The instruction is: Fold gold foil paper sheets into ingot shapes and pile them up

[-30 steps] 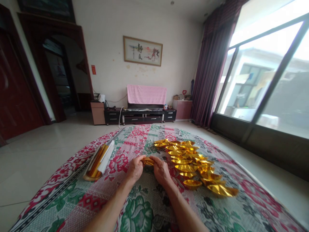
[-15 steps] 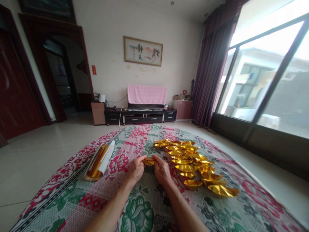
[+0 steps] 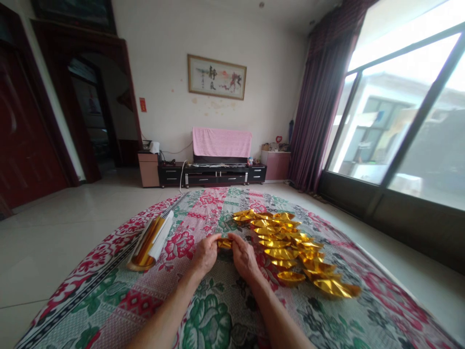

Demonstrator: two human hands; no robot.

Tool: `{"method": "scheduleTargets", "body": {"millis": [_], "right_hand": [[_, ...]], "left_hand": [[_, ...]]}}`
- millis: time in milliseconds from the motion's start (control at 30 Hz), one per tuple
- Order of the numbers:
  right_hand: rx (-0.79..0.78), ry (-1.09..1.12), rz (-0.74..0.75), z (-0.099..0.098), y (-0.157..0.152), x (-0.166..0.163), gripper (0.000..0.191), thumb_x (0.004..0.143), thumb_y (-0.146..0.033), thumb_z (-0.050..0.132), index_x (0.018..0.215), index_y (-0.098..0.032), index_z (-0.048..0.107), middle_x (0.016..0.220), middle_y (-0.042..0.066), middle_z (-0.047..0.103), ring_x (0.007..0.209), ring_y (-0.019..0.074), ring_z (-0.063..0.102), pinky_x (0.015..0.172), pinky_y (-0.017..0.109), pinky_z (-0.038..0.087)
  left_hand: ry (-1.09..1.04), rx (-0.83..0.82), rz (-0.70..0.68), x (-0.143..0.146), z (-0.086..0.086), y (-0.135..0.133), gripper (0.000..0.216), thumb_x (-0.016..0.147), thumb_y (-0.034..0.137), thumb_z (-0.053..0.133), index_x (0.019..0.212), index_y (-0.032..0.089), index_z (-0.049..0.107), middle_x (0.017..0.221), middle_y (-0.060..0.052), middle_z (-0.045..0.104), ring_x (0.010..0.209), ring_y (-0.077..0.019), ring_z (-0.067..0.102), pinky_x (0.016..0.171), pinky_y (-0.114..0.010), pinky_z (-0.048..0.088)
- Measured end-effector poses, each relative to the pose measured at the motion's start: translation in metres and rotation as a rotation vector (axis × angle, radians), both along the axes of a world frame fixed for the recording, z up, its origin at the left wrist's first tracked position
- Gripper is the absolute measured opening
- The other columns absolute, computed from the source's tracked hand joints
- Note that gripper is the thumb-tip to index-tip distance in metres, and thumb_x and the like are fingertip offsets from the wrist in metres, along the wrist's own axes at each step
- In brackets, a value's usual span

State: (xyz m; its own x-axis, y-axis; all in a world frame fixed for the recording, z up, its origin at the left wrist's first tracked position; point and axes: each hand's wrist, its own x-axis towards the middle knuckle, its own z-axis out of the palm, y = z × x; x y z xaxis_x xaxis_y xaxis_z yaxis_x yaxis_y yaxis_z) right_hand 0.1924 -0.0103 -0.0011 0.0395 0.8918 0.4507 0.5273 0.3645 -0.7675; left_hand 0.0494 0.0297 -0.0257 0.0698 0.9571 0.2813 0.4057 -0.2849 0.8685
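A small folded piece of gold foil paper (image 3: 224, 244) is held between my two hands, above the middle of the flowered cloth. My left hand (image 3: 206, 253) grips its left end, fingers closed and thumb near the top edge. On the opposite end, my right hand (image 3: 243, 254) is closed in the same way. The fingers cover both ends, so only the shiny middle shows. To the right lie several gold paper ingots (image 3: 281, 253), boat-shaped and set in slanting rows. Left of my hands rests a loose roll of gold and white paper sheets (image 3: 150, 244).
A red, green and white flowered cloth (image 3: 209, 322) covers the rounded table. Beyond it stand a low black cabinet (image 3: 225, 178) and a screen under a pink towel (image 3: 222, 142). Large windows (image 3: 407, 126) with a purple curtain (image 3: 316, 111) are on the right.
Both hands keep nearly the same place and grip. The folded foil paper shows a slightly flatter front face now. The ingots and the paper roll have not moved.
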Motion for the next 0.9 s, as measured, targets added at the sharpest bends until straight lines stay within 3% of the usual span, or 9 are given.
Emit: {"method": "scheduleTargets", "body": {"millis": [167, 400, 600, 733, 900], "right_hand": [[-0.003, -0.036, 0.051, 0.001, -0.002, 0.001, 0.038, 0.082, -0.026, 0.035, 0.101, -0.016, 0.066, 0.087, 0.006, 0.069, 0.079, 0.0183, 0.064, 0.075, 0.027, 0.047], [-0.025, 0.051, -0.023, 0.001, 0.000, 0.002, 0.039, 0.081, -0.027, 0.035, 0.101, -0.015, 0.066, 0.087, 0.006, 0.069, 0.076, 0.0173, 0.063, 0.072, 0.025, 0.047], [-0.017, -0.002, 0.052, 0.003, -0.001, 0.001, 0.038, 0.081, -0.026, 0.035, 0.098, -0.016, 0.067, 0.087, 0.007, 0.069, 0.077, 0.0181, 0.063, 0.074, 0.027, 0.047], [-0.026, 0.054, -0.022, 0.002, 0.000, 0.001, 0.039, 0.081, -0.027, 0.035, 0.103, -0.015, 0.065, 0.093, 0.008, 0.069, 0.082, 0.0196, 0.063, 0.076, 0.028, 0.047], [-0.048, 0.095, 0.034, 0.002, 0.002, 0.003, 0.038, 0.076, -0.024, 0.038, 0.101, -0.017, 0.065, 0.092, 0.006, 0.068, 0.082, 0.0181, 0.062, 0.078, 0.027, 0.046]], "left_hand": [[0.005, 0.008, 0.038, 0.000, -0.001, 0.001, 0.038, 0.079, 0.014, 0.037, 0.106, 0.013, 0.064, 0.102, -0.008, 0.067, 0.089, -0.0158, 0.063, 0.083, -0.027, 0.050], [-0.043, -0.073, -0.099, 0.000, 0.007, -0.006, 0.038, 0.079, 0.016, 0.036, 0.105, 0.016, 0.064, 0.093, -0.003, 0.069, 0.078, -0.0141, 0.064, 0.069, -0.023, 0.052], [0.000, -0.032, 0.017, -0.001, 0.007, -0.004, 0.038, 0.077, 0.012, 0.039, 0.105, 0.017, 0.065, 0.099, -0.003, 0.068, 0.089, -0.0138, 0.063, 0.081, -0.022, 0.049], [0.002, -0.044, -0.031, 0.000, 0.007, -0.006, 0.037, 0.078, 0.015, 0.038, 0.105, 0.016, 0.064, 0.097, -0.004, 0.069, 0.083, -0.0148, 0.064, 0.078, -0.024, 0.051], [-0.092, -0.085, 0.019, 0.002, 0.011, -0.007, 0.038, 0.077, 0.012, 0.039, 0.106, 0.014, 0.063, 0.105, -0.007, 0.066, 0.090, -0.0153, 0.063, 0.073, -0.022, 0.052]]}}
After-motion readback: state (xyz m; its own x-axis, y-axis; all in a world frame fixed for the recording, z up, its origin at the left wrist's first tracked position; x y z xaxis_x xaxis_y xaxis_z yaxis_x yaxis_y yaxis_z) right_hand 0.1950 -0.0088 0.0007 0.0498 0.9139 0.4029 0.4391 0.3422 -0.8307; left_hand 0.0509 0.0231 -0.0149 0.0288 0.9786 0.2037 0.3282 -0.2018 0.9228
